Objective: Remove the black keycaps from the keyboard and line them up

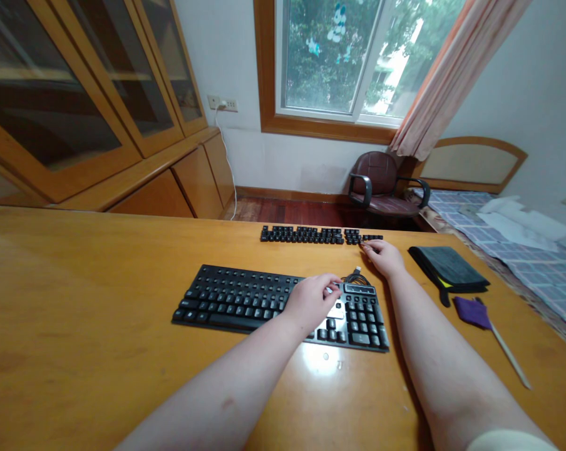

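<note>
A black keyboard (245,297) lies on the wooden desk, with some key places bare around its navigation block. My left hand (313,302) is over that block, fingers bent together in a pinch; what they hold, if anything, is too small to make out. Loose black keycaps (302,235) stand in rows along the desk's far edge. At the right end of these rows, my right hand (384,257) has its thumb and fingertips closed on a small dark keycap (362,243). The keyboard's coiled cable (357,275) lies behind it, between the hands.
To the right on the desk (99,351) lie a folded dark cloth (452,269), a purple cloth piece (472,311) and a thin pale stick (511,357). Beyond the desk are an office chair (379,181), a bed (536,250) and a glass-door cabinet (133,141).
</note>
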The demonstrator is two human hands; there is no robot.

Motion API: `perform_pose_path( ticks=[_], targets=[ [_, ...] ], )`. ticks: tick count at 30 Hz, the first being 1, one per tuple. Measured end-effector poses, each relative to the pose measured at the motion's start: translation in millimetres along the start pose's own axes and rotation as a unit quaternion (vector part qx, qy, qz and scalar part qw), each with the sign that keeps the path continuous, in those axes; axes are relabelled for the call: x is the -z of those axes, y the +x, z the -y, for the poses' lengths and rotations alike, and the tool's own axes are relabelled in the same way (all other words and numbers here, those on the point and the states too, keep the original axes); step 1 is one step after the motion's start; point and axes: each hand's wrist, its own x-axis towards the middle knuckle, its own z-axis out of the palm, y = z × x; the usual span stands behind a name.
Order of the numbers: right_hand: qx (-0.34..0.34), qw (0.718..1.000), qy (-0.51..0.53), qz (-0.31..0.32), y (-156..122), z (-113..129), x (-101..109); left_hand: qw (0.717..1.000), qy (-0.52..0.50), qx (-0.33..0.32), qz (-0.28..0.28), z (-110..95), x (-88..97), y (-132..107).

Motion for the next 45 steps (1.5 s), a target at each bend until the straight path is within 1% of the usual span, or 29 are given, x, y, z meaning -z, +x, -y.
perform_pose_path(
  ticks=[7,13,26,29,32,38,45],
  targets=[
    [0.007,1.0,-0.001,-0.001,0.1,-0.1,-0.6,1.0,-0.006,-0.005,0.004,-0.4,0.4,0.6],
    [0.017,1.0,-0.004,-0.018,1.4,-0.9,-1.5,1.0,-0.004,-0.005,0.007,-0.5,1.2,0.5],
    [0.008,1.0,0.005,0.005,0.2,-1.3,-1.1,1.0,0.001,0.001,0.009,-1.6,1.2,0.3],
    [0.011,1.0,0.006,-0.004,-0.2,0.5,-0.4,1.0,0.002,0.007,0.011,-2.7,2.0,0.3],
    [0.022,1.0,-0.017,-0.013,0.4,1.3,-0.9,1.0,0.002,0.003,0.009,-2.1,1.7,0.3],
    [0.024,0.996,-0.08,0.012,1.8,1.4,-2.0,1.0,0.004,-0.011,0.001,0.9,-0.7,0.3],
    [0.02,0.998,-0.066,0.003,1.7,0.7,-2.4,1.0,0.002,0.008,0.01,-2.7,0.9,0.6]
  ],
)
